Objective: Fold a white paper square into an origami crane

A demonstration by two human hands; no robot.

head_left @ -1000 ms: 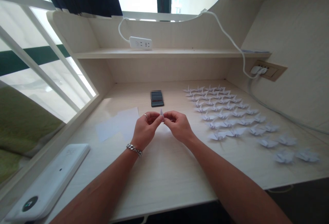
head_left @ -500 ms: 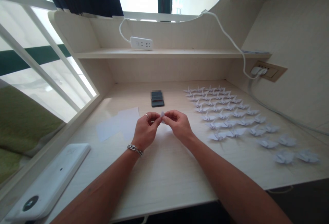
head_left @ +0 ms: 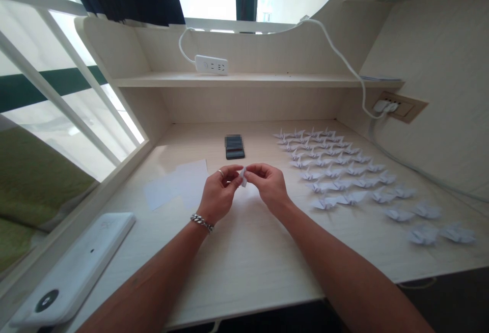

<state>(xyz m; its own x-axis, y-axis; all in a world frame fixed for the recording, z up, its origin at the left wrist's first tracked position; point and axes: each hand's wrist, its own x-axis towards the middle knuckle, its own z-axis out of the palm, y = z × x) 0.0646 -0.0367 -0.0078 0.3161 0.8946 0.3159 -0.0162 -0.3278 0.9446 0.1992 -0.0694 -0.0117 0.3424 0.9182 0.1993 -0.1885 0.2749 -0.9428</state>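
A small folded piece of white paper (head_left: 243, 177) is pinched between my two hands, above the middle of the desk. My left hand (head_left: 220, 190) closes thumb and fingers on its left side; a ring and a chain bracelet show on this hand and wrist. On the other side my right hand (head_left: 268, 183) grips it between thumb and curled forefinger. Parts of the paper are hidden by the fingertips. Flat white paper sheets (head_left: 191, 177) lie left of my hands. Rows of folded paper cranes (head_left: 336, 171) stand to the right.
Beyond my hands lies a dark flat case (head_left: 234, 147). A white device (head_left: 76, 267) rests at the desk's left edge. A power strip (head_left: 211, 65) sits on the shelf (head_left: 260, 81). A white cable (head_left: 336, 50) runs down to the wall socket (head_left: 405, 107).
My fingers have shifted slightly on the folded paper, and more of it now shows below the fingertips. Both hands stay in nearly the same place.
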